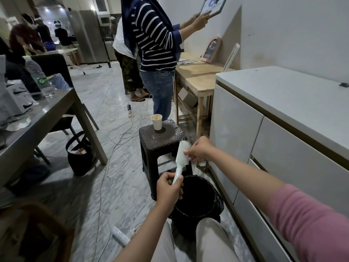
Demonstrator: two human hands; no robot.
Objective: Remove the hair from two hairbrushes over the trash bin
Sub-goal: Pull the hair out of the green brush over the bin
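- Grey metal bench (56,110) stands at the far left, carrying a clear plastic water bottle with a green label (38,76) and some white clutter.
- Black fabric bag (79,154) sits on the marbled floor (105,95) under that bench, with white cables (117,140) trailing past it.
- White power strip (120,236) lies on the floor near the person's knee.
- Left hand (169,190) grips the handle of the pale mint plastic hairbrush (181,157), fingers and thumb curled round it.
- Hairbrush tilts up and to the right, bristles facing right, its handle end above the near rim of the black round trash bin (196,201).
- Dark brown woven-pattern plastic stool (160,138) stands just behind the bin, with 1 white paper cup (157,121) upright on its seat.
- Right hand (200,149) reaches in from the right, its fingertips (187,152) pinching at the bristles mid-head; whether hair is caught in the pinch cannot be told.
- Standing person in a navy striped top (154,44) holds up a tablet-like board (213,6) near a wooden bench (198,76).
- White cabinet with drawers (283,120) fills the right side.
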